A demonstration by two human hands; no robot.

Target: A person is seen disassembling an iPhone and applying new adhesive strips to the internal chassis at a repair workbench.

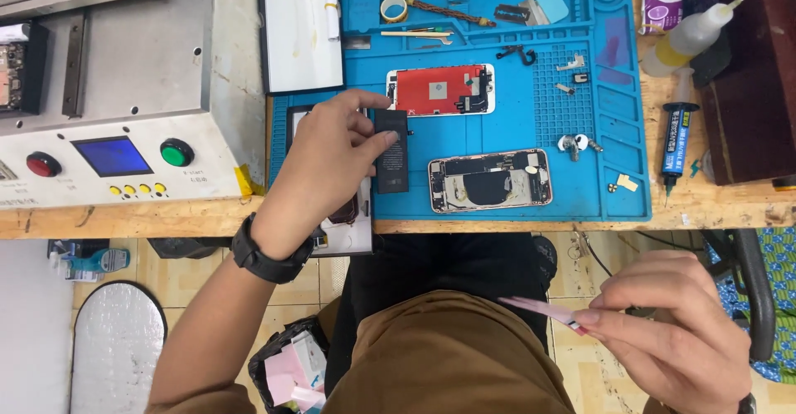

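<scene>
1. A wooden workbench [705, 207] stands over a tiled floor; a blue work mat [514, 128] covers much of it, and the view looks straight down past the person's brown trousers.
2. Nearest, low on the right, the right hand [676, 335] hangs off the bench over the lap. Its fingers are curled and its thumb and forefinger are pinched shut on a thin pink strip [543, 309], which sticks out to the left.
3. Low on the left, a black bin [290, 368] with pink and white scraps stands on the floor beside the knee.
4. The left forearm rises from the lower left, with a black watch [267, 256] on the wrist. The left hand [327, 161] reaches over the near edge of the mat, palm down.
5. Its thumb and fingers are closed on the left edge of a black battery [391, 150], which stands lengthwise on the mat.
6. Just right of the battery lies an open phone body [489, 180], its insides showing.
7. Beyond it lies a screen panel [439, 90], back side up, red with a white rim.
8. Farther still, a roll of tape [394, 7] and small tools lie at the far end of the mat.
9. To the left sits a grey machine [116, 74] with a blue display, a red button and a green button.
10. On the right, a glue syringe [676, 136] and a squeeze bottle [688, 39] lie on the bench.
</scene>
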